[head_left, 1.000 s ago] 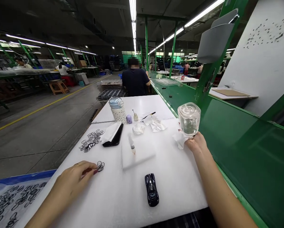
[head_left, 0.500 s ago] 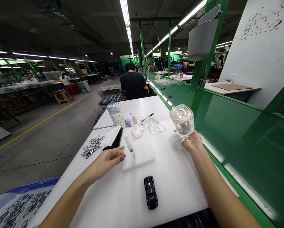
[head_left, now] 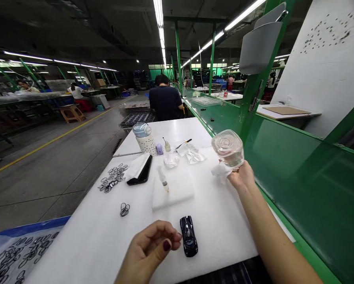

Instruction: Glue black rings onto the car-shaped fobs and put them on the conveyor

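Observation:
My left hand [head_left: 149,248] hangs at the front of the white foam-topped table [head_left: 85,236], its fingers curled together, with nothing visible in them. Its fingertips are just left of a black model car [head_left: 189,236], apparently not touching it. My right hand [head_left: 240,176] holds up a transparent glass jar [head_left: 228,149] with a white tissue [head_left: 221,170] pressed under it. A small tangle of thin black rings [head_left: 124,210] lies left of the car. A syringe [head_left: 163,178] rests on a white foam block [head_left: 177,193].
A larger heap of black rings [head_left: 112,178] lies near a black phone [head_left: 140,171] under a tissue. Farther back stand a dotted water bottle [head_left: 143,136] and crumpled tissues [head_left: 193,154]. A green panel [head_left: 301,197] runs along the right. A blue-edged bag of rings [head_left: 20,252] lies front left.
My left hand has moved from beside the foam block down to the front of the table, next to the car. The small ring tangle now lies uncovered. My right hand and jar have barely moved.

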`<state>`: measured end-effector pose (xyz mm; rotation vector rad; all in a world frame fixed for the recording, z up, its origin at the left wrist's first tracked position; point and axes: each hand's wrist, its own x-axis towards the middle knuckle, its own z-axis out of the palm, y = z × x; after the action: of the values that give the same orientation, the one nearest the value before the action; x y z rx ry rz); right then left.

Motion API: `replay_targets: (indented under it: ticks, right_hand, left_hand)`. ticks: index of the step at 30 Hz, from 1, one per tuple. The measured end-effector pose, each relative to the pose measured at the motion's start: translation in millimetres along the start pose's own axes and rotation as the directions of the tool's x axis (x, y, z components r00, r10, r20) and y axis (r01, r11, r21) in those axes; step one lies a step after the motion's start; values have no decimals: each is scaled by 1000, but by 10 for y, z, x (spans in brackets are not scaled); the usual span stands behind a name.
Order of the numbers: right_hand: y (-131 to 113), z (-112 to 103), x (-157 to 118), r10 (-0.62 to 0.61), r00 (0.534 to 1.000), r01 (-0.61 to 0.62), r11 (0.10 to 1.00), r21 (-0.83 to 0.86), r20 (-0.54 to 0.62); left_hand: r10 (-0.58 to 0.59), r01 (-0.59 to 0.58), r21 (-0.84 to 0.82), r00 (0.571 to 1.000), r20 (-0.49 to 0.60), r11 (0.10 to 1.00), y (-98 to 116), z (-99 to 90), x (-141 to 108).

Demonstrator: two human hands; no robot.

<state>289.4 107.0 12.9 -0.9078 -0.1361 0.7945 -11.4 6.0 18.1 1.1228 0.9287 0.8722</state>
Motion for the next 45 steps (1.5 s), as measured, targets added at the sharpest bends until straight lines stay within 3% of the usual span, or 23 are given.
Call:
replay_targets:
  ticks: [2, 3, 5, 7, 9, 12, 14, 16, 19, 21, 24, 25, 27, 31, 34, 38, 42, 45]
  right_hand:
    - [-60, -37, 13, -218, 975, 213, 972, -95, -36]
    - [-107, -56, 6, -342, 939, 333, 931, -151, -38]
    - [-215, -78, -47, -568, 823, 550, 788, -275, 19]
    - [-295, -58, -149, -705, 687, 706, 591, -391, 174]
    - [-317, 23, -277, -704, 576, 803, 393, -448, 416]
    - [-295, 244, -436, -515, 460, 886, 206, -417, 724]
    - [-318, 405, -481, -431, 420, 906, 153, -394, 799]
    - [-405, 508, -487, -451, 406, 911, 134, -390, 795]
    - [-596, 457, -511, -596, 420, 896, 150, -419, 685]
    - [-680, 280, -569, -598, 515, 846, 242, -475, 614]
    - [-639, -105, -680, -336, 734, 676, 439, -591, 590]
    - [-584, -238, -708, -226, 780, 610, 479, -631, 583]
    - [-449, -482, -733, -73, 826, 514, 504, -694, 559]
    - [-256, -811, -678, 3, 876, 418, 493, -763, 482]
    - [-235, -884, -660, -99, 898, 412, 535, -738, 429]
    - [-250, -764, -831, -265, 891, 445, 676, -587, 370]
    - [-178, -552, -1123, -102, 885, 309, 858, -410, 454]
    - [-58, -459, -1268, 10, 856, 210, 907, -366, 516]
  left_hand:
    - [-30, 4, -295, 996, -83, 955, -143, 112, -34]
    - [-68, 16, -415, 991, -111, 910, -200, 148, -38]
    - [-144, 45, -573, 981, -129, 818, -279, 186, -34]
    - [-179, 53, -639, 975, -133, 767, -312, 194, -31]
    - [-172, 49, -652, 977, -126, 756, -314, 189, -39]
    - [-150, 59, -638, 985, -90, 768, -302, 184, -63]
    - [-138, 63, -624, 988, -73, 779, -301, 188, -80]
    - [-123, 60, -611, 990, -63, 789, -308, 195, -93]
    - [-88, 33, -608, 994, -61, 794, -328, 204, -96]
    - [-73, 9, -612, 994, -80, 791, -342, 207, -85]
    - [-77, -5, -607, 991, -110, 794, -351, 210, -66]
    - [-78, -6, -603, 991, -113, 798, -347, 213, -62]
    - [-71, -7, -591, 991, -109, 807, -329, 223, -67]
    - [-49, -37, -575, 990, -133, 817, -267, 272, -116]
    - [-43, -47, -577, 989, -142, 815, -235, 301, -142]
    - [-51, -25, -556, 991, -120, 831, -242, 273, -119]
    - [-76, 22, -536, 994, -79, 844, -261, 224, -94]
    - [-72, 15, -549, 994, -83, 835, -279, 213, -103]
